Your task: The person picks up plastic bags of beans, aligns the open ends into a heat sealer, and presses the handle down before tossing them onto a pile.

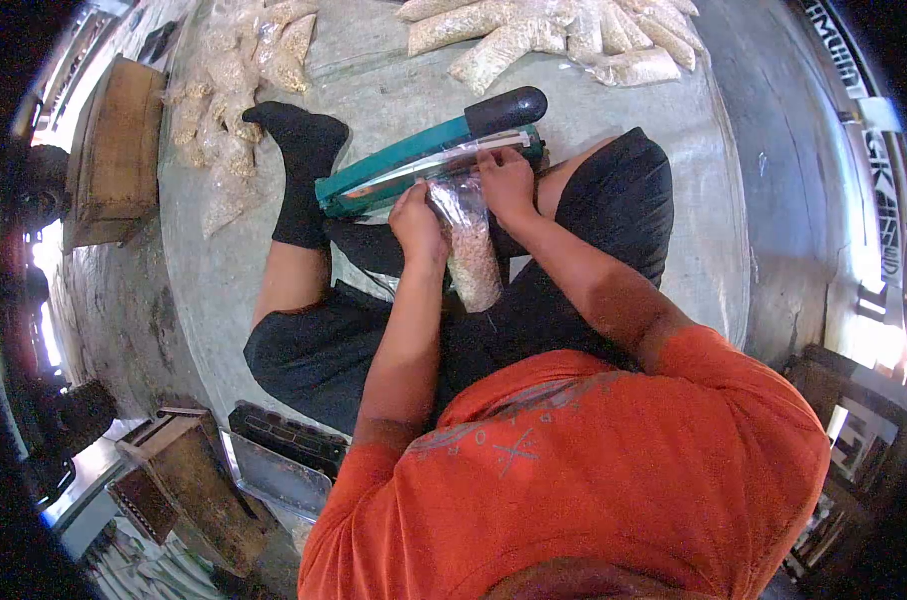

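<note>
Between my two hands hangs a clear plastic bag [474,258], its lower part filled with small pale pinkish-brown pieces. My left hand [417,228] pinches the bag's upper left edge. At the upper right edge, my right hand [507,185] grips the plastic, fingers closed. The bag's top end lies at a green impulse sealer [394,160], which has a black handle end and rests slanted across my lap area. The sealer's arm stands raised a little above its base. What the filling is, I cannot make out.
Several filled clear bags [509,50] lie at the far edge of the pale mat [714,200]. More bags [219,120] are piled at the far left. Wooden boxes [124,150] stand left of the mat. A dark tray-like item [279,470] is near my left side.
</note>
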`<control>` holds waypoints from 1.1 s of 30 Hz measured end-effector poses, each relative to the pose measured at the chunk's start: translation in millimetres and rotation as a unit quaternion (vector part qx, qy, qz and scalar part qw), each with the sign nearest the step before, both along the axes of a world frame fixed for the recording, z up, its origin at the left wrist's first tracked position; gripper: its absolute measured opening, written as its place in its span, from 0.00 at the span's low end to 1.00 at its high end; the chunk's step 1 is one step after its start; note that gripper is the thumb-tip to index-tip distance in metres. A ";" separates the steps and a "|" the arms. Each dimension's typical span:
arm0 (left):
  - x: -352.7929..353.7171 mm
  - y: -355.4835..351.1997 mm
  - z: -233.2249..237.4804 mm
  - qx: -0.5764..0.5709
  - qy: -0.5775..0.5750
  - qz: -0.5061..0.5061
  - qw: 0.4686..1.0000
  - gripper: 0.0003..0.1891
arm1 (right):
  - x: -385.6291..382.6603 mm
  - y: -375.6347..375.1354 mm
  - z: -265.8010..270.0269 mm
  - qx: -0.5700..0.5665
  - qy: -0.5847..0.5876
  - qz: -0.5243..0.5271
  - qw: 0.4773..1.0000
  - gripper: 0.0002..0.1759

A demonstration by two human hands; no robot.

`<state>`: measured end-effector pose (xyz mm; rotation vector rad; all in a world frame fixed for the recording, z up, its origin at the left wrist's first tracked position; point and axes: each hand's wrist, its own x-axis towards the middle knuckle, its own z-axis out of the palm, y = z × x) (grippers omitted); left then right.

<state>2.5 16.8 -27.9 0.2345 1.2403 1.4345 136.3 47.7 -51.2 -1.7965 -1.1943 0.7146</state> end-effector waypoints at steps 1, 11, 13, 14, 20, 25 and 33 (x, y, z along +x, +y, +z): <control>-0.6 -0.5 -1.0 0.004 -0.003 -0.006 1.000 0.10 | 0.2 0.9 -5.7 -0.003 0.037 -0.002 0.999 0.16; -0.6 -1.3 -12.5 -0.013 0.029 0.005 0.999 0.08 | 0.9 5.3 -31.0 0.030 0.036 0.006 0.999 0.16; 3.0 -2.1 -6.5 0.032 0.011 0.025 0.999 0.08 | 0.8 6.1 -30.7 0.016 0.061 -0.003 0.998 0.16; 4.3 -2.3 -2.4 0.033 0.011 0.025 0.999 0.08 | 0.4 6.6 -29.1 0.017 0.061 -0.003 0.998 0.16; 4.3 -1.7 5.4 0.018 0.028 0.040 0.999 0.07 | -0.5 3.5 -7.2 -0.009 0.093 0.011 0.996 0.14; 3.1 -3.0 14.0 0.002 0.018 0.025 1.000 0.08 | 1.3 9.6 -25.9 0.012 0.111 0.027 0.993 0.13; 2.5 2.8 -5.2 0.000 0.026 0.039 0.999 0.07 | -4.4 7.6 -7.2 0.077 -0.030 0.001 0.997 0.12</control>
